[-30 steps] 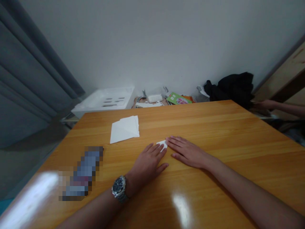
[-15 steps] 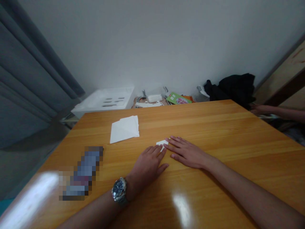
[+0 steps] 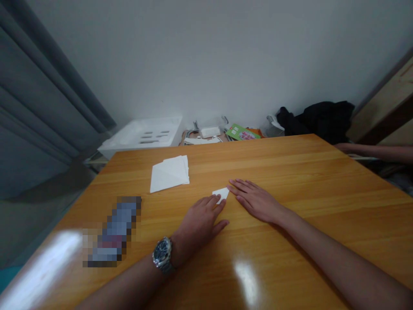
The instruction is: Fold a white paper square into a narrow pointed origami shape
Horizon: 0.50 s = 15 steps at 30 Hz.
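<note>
A small piece of folded white paper (image 3: 222, 193) lies on the wooden table, between my two hands. My left hand (image 3: 201, 217), with a metal wristwatch (image 3: 162, 253) on its wrist, rests palm down with its fingertips on the paper's near left part. The fingers of that hand are stretched out and the thumb stands apart. Flat on the table, my right hand (image 3: 254, 200) has its fingers extended, with a fingertip at the paper's right corner. Part of the paper is hidden under the left fingers.
Several white sheets (image 3: 169, 173) lie farther back on the table (image 3: 290, 172). A pixelated phone-like object (image 3: 116, 228) is at the left. Behind the table's far edge are a white tray (image 3: 138, 133), a green booklet (image 3: 239, 132) and black cloth (image 3: 319, 120). Another person's arm (image 3: 377, 150) shows at right.
My right hand has slid slightly away to the right and back, uncovering more of the paper's right side. My left hand stays on the paper. The view has shifted a little.
</note>
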Tool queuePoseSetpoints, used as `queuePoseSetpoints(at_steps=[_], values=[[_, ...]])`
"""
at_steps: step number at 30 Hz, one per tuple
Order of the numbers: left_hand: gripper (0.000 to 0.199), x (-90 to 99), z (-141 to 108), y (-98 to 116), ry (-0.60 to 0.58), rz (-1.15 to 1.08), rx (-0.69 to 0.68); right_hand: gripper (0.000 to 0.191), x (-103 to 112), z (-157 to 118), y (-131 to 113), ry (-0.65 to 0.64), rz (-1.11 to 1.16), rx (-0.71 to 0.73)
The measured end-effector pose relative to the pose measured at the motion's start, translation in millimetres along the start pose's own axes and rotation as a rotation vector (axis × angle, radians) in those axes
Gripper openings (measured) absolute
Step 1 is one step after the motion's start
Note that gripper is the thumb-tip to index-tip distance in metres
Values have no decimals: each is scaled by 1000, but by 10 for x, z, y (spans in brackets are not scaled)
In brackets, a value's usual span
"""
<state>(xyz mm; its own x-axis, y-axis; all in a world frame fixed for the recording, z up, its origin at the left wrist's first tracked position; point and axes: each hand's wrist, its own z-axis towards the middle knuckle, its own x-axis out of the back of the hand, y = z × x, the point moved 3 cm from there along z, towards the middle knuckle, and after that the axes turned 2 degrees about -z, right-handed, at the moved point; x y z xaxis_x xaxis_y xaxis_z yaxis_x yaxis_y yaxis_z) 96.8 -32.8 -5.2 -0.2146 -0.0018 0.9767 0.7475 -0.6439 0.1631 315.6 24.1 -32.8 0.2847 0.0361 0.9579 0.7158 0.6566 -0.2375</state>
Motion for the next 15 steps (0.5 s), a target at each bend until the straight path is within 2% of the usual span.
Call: queuePoseSetpoints(at_steps=[5,15], values=[[55,10,0,-9,5,-18,-4,51,26,22,10,34,27,-44],[49,-9,32,-63,27,-45,-30,50,31,16,4,50,-7,5]])
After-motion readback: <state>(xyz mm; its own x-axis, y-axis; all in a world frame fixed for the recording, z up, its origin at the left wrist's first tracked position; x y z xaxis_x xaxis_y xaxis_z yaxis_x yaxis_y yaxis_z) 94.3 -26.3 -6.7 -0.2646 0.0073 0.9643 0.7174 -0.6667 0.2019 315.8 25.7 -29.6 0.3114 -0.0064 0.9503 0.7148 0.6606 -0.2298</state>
